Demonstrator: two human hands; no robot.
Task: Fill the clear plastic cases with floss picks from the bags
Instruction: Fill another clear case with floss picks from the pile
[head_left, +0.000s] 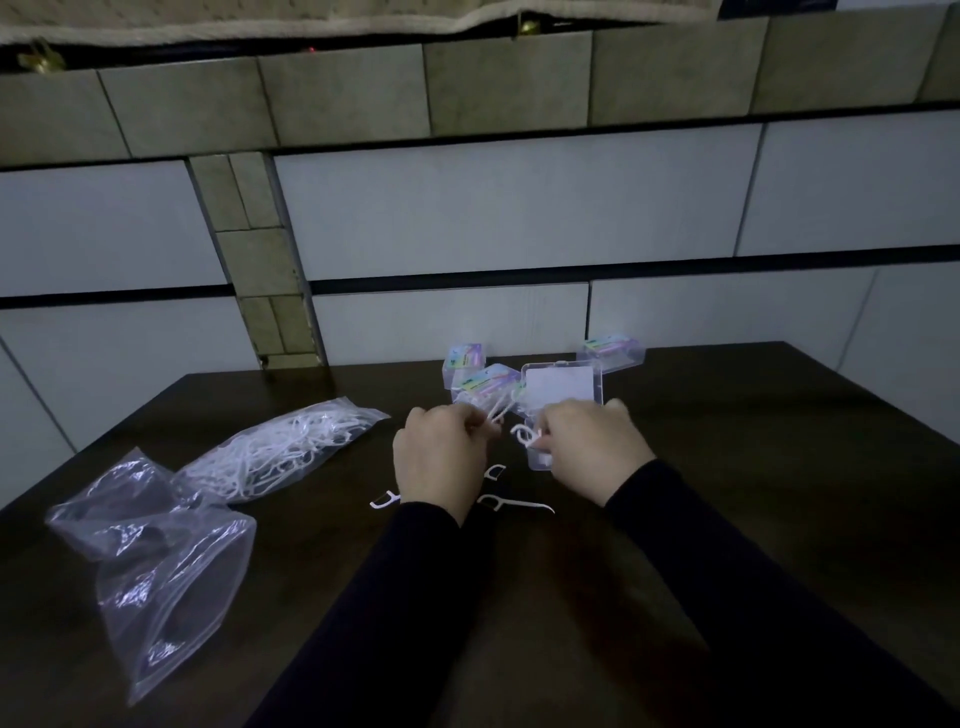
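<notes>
Left hand pinches thin white floss picks; right hand pinches one pick, hiding the open clear case.

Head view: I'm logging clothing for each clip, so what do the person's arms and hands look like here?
Both arms wear long dark sleeves, black or very dark navy, plain, ending at the wrists. The left hand and right hand are bare: no gloves, and no rings, watch or markings show in this dim picture.

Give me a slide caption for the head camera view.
Both hands, left hand and right hand, hold floss picks over an open clear case.
</notes>
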